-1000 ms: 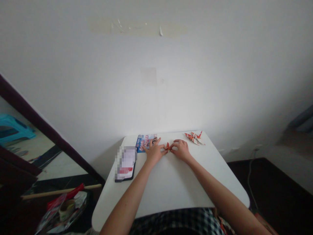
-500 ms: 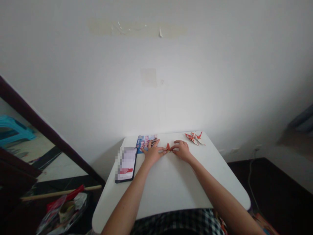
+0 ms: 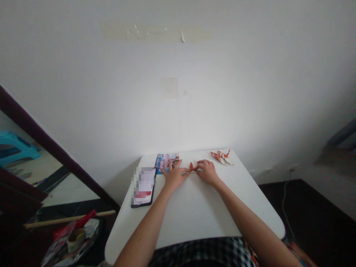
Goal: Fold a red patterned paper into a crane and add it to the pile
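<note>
Between my hands, over the far part of the table, is a small folded piece of red-orange paper (image 3: pixel 191 166) with a pointed tip standing up. My left hand (image 3: pixel 175 175) pinches its left side with thumb and forefinger, while the other fingers spread over a blue printed booklet (image 3: pixel 164 161). From the right, my right hand (image 3: pixel 207 171) grips the opposite side with its fingertips, fingers bent. Parts of the paper are hidden by my fingers. Farther right lie red-and-white folded paper figures (image 3: pixel 221 157), apart from my hand.
A phone (image 3: pixel 144 187) with a lit, partly blurred screen lies at the left of the white table (image 3: pixel 191 218). The wall rises right behind the table. On the floor at left are a bin with rubbish (image 3: pixel 76 241), a wooden stick (image 3: pixel 105 213) and a blue stool (image 3: pixel 19 148).
Almost nothing differs. My fingers have shifted very slightly around the folded paper, which stays in the same spot between both hands.
</note>
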{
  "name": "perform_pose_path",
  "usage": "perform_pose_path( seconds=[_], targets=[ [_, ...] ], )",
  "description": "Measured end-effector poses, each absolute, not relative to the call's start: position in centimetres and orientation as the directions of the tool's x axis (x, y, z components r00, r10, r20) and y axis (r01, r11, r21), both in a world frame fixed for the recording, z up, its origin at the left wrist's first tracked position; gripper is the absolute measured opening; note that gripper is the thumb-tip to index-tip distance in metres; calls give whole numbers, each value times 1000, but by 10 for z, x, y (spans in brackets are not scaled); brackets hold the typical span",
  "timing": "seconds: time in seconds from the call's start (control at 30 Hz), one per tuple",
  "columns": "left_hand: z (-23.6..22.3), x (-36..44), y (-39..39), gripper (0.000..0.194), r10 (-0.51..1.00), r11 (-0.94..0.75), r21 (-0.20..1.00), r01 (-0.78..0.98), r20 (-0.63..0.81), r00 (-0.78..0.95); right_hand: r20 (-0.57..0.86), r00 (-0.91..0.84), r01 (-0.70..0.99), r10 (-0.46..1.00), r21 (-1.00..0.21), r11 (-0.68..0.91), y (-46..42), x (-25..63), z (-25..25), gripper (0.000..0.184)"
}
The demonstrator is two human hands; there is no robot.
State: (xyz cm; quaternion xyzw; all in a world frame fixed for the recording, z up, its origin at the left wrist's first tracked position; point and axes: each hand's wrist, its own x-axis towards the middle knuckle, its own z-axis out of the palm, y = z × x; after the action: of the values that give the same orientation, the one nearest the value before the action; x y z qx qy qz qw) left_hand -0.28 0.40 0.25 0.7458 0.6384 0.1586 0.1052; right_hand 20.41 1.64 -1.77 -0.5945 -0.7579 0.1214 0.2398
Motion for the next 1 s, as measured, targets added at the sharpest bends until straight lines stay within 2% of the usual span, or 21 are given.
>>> perform_pose_path(
  seconds=[0.17, 0.4, 0.73, 1.0],
  targets=[
    [0, 3, 1, 24, 979, -159, 364, 918, 175, 100, 239, -152, 821, 959, -510, 257, 13, 202, -16, 12],
    [-3, 13, 2, 23, 963, -189, 343, 920, 250, 104, 250, -75, 834, 965, -514, 198, 13, 193, -15, 14],
    [6, 15, 5, 19, 978, -169, 383, 908, 176, 108, 200, -41, 846, 979, -514, 140, 19, 190, -15, 14],
    [0, 12, 1, 23, 973, -189, 380, 905, 196, 121, 211, -145, 844, 967, -483, 232, 21, 201, -20, 11]
  ],
)
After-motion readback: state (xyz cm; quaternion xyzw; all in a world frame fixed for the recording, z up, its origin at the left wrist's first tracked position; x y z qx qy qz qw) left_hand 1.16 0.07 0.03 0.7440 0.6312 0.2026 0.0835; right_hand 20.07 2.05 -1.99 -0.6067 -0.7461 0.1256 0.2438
